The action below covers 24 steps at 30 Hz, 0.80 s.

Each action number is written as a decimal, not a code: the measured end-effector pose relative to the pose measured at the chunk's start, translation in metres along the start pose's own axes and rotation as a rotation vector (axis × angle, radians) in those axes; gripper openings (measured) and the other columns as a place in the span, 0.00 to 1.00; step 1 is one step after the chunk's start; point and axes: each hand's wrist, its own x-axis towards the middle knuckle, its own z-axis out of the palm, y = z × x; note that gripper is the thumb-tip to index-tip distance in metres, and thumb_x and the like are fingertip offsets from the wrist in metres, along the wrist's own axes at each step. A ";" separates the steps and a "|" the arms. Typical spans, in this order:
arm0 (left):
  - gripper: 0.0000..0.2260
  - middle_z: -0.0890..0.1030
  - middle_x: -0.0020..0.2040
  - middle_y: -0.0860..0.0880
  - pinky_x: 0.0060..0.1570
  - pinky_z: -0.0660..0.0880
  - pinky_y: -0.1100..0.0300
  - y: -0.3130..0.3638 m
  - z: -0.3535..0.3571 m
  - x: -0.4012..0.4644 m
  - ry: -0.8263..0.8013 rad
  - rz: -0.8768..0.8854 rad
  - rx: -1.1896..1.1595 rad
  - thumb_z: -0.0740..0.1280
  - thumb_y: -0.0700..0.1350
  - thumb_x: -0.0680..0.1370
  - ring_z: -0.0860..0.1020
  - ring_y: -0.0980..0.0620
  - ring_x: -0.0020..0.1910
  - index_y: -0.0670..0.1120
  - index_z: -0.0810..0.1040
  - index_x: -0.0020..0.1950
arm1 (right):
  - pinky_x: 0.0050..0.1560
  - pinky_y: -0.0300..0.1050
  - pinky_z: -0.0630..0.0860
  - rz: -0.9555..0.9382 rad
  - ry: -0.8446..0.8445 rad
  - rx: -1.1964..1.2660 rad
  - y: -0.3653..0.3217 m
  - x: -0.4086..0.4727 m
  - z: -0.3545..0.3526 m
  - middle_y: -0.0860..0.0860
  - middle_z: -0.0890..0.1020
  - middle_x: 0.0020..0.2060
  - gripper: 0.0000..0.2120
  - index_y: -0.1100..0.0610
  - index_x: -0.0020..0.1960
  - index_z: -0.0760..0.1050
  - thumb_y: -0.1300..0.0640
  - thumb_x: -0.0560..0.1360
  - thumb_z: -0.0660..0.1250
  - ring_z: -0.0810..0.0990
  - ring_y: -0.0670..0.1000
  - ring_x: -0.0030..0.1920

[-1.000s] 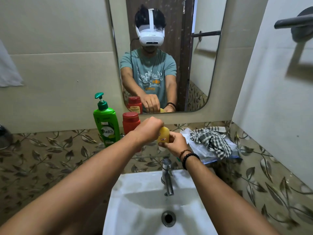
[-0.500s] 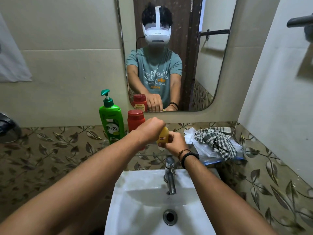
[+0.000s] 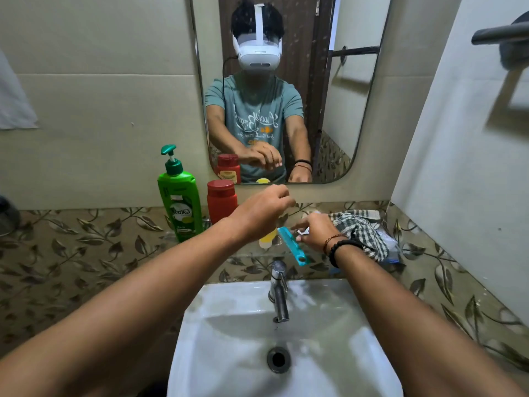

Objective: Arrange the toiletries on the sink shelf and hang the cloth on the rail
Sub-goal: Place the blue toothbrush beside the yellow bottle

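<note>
A green pump bottle (image 3: 179, 204) and a red bottle (image 3: 221, 200) stand side by side on the glass shelf (image 3: 252, 253) above the sink. To their right stands a small yellow bottle (image 3: 267, 241). My left hand (image 3: 262, 210) hovers just over it with loosely curled fingers, holding nothing. My right hand (image 3: 316, 232) pinches a teal comb (image 3: 292, 247), which slants down toward the tap. The checked cloth (image 3: 357, 230) lies bunched on the shelf's right end, just behind my right wrist. The dark rail (image 3: 498, 34) is on the right wall, high up.
The white sink (image 3: 229, 325) with its steel tap (image 3: 279, 290) is directly below the shelf. A clear plastic bag (image 3: 388, 242) lies under the cloth. The mirror (image 3: 357, 116) reflects me. A white cloth (image 3: 14, 104) hangs at the far left.
Both hands held the yellow bottle before. My left hand has let it go, and it stands on the shelf. My right hand moved right and now holds the teal comb.
</note>
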 end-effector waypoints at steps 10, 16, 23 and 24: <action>0.14 0.80 0.52 0.41 0.42 0.80 0.47 0.018 0.036 -0.034 -0.156 -0.015 -0.056 0.68 0.31 0.75 0.81 0.42 0.46 0.41 0.81 0.60 | 0.51 0.45 0.76 -0.014 0.014 -0.172 -0.002 -0.005 0.027 0.52 0.85 0.49 0.08 0.51 0.52 0.84 0.52 0.74 0.73 0.78 0.51 0.45; 0.11 0.81 0.56 0.43 0.52 0.81 0.47 0.019 0.056 -0.054 -0.242 -0.077 -0.065 0.72 0.37 0.76 0.82 0.44 0.52 0.40 0.81 0.57 | 0.61 0.53 0.73 0.005 0.020 -0.186 -0.004 -0.002 0.030 0.49 0.84 0.55 0.13 0.48 0.56 0.82 0.50 0.72 0.74 0.78 0.53 0.56; 0.13 0.81 0.57 0.43 0.56 0.80 0.47 0.017 0.059 -0.056 -0.254 -0.094 -0.080 0.73 0.37 0.74 0.82 0.45 0.55 0.41 0.81 0.58 | 0.60 0.53 0.75 -0.020 0.023 -0.180 -0.002 -0.003 0.028 0.50 0.85 0.54 0.17 0.50 0.59 0.81 0.46 0.72 0.73 0.80 0.53 0.54; 0.13 0.81 0.58 0.44 0.56 0.80 0.47 0.017 0.059 -0.056 -0.248 -0.088 -0.084 0.74 0.37 0.74 0.82 0.45 0.55 0.42 0.81 0.58 | 0.58 0.52 0.76 -0.029 0.061 -0.192 0.000 -0.003 0.025 0.51 0.84 0.53 0.17 0.50 0.59 0.81 0.45 0.72 0.72 0.79 0.53 0.54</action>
